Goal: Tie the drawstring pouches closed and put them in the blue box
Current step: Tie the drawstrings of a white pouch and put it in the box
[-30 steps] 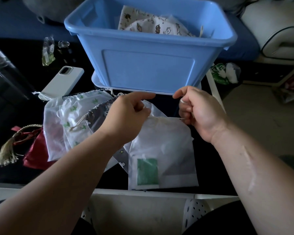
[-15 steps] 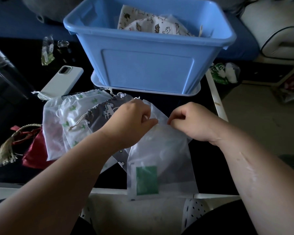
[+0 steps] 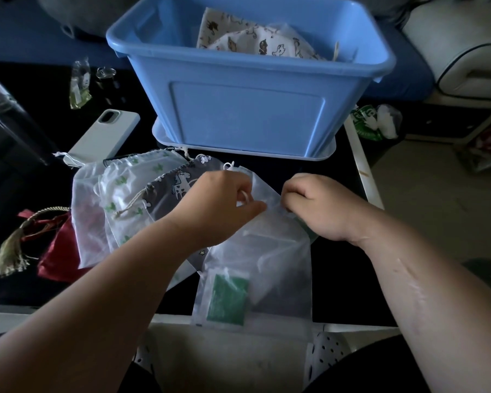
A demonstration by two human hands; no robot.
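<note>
A sheer white drawstring pouch [image 3: 270, 268] with a green packet inside lies on the black table, its bottom hanging over the near edge. My left hand [image 3: 219, 202] pinches the white cord at the pouch's gathered mouth. My right hand [image 3: 315, 205] pinches the mouth from the other side, fingers curled. The blue box [image 3: 247, 109] stands just behind, with a white animal-print pouch [image 3: 255, 38] inside. To the left lie a grey animal-print pouch [image 3: 176, 188], a white pouch with green prints [image 3: 131, 191], another sheer pouch [image 3: 85, 217] and a red pouch [image 3: 57, 259] with a tassel.
A phone in a pale case [image 3: 105, 134] lies left of the box, near a small plastic packet [image 3: 80, 83] and a small dark jar [image 3: 105, 78]. The table's white edge [image 3: 363, 171] runs down the right; floor and clutter lie beyond it.
My hands came down and together from near the box's base onto the pouch mouth. The pouch slid toward me, its mouth now bunched narrower.
</note>
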